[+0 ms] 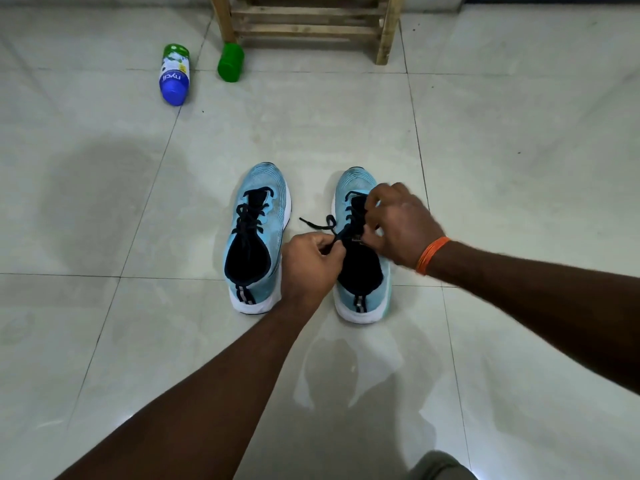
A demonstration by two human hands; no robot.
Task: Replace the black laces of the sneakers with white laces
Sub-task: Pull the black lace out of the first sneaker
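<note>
Two light-blue sneakers with white soles stand side by side on the tiled floor, toes pointing away. The left sneaker (258,237) has its black lace threaded and untied. Over the right sneaker (360,296) both hands work. My left hand (310,263) pinches the black lace (325,225), which runs in a loose loop from the shoe's upper eyelets toward the gap between the shoes. My right hand (398,225) curls over the shoe's lacing and pinches the lace there; its fingertips hide the eyelets. No white laces are in view.
A blue and green bottle (174,74) lies on the floor at the far left, with a green cap (230,62) beside it. A wooden rack (308,22) stands at the back. My knee (440,467) shows at the bottom edge.
</note>
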